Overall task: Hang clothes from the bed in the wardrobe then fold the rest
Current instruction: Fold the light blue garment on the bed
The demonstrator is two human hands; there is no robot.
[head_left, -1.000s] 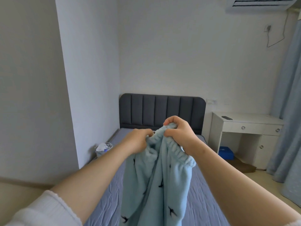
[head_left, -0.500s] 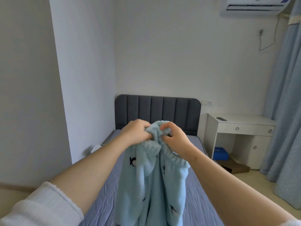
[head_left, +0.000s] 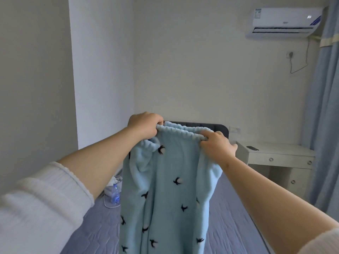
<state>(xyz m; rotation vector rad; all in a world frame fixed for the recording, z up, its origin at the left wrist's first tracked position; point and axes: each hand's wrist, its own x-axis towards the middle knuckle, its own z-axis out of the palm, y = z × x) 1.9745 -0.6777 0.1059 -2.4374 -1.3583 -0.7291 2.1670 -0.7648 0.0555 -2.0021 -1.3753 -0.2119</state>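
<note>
Pale blue fleece, dotted with small dark bird shapes, makes up the pyjama trousers [head_left: 170,189] that the person holds in the air over the bed [head_left: 229,226], roughly midway between its left and right edges and in front of the padded dark headboard [head_left: 211,126]. The left hand [head_left: 145,126] grips one end of the gathered elastic waistband [head_left: 180,132], fingers curled over the ruffled edge. The right hand [head_left: 216,145] clenches the other end, so the band is stretched nearly level between them.

The legs hang straight down, soft and thick, with a loose fold bunched under the left hand. Their hems fall below the picture.

This looks like the folding part of the task, with the garment spread by the waist to square it up. The next move likely calls for bringing the two legs together and laying the cloth flat on the quilted grey-blue mattress. The plush fabric looks limp and should sag wherever it is unsupported. A clear plastic water bottle [head_left: 115,194] sits near the bed's left edge.
</note>
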